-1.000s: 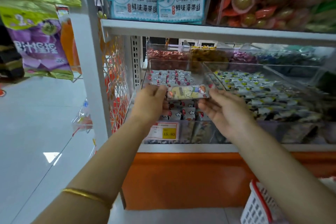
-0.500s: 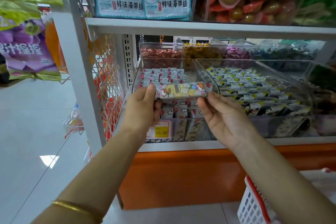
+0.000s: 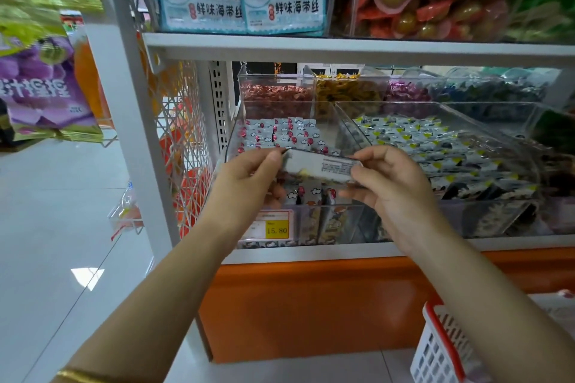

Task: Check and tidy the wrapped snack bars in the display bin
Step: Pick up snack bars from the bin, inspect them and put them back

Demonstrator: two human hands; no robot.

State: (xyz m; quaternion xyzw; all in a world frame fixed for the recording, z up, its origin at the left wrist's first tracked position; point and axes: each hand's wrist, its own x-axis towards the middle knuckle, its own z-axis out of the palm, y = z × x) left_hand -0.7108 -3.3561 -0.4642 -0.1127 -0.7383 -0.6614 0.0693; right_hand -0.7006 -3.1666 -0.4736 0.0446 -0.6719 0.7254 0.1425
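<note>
A wrapped snack bar (image 3: 317, 165) is held level above the clear display bin (image 3: 345, 130), its plain grey back with small print turned up toward me. My left hand (image 3: 249, 179) pinches its left end between thumb and fingers. My right hand (image 3: 389, 183) pinches its right end the same way. In the bin lie several more wrapped snack bars (image 3: 280, 132) with white clouds and red marks, packed in rows; those under my hands are partly hidden.
A yellow price tag (image 3: 276, 229) reading 15.80 sits on the bin's front. A second clear bin (image 3: 529, 146) of black-and-white packets stands to the right. A shelf edge (image 3: 342, 47) hangs above. A white and red basket (image 3: 441, 348) stands low right. An orange base panel (image 3: 311, 305) runs below.
The bar was turned over: its coloured picture side faced me before, now its grey printed back does. Both hands kept hold of its ends and came slightly toward me.
</note>
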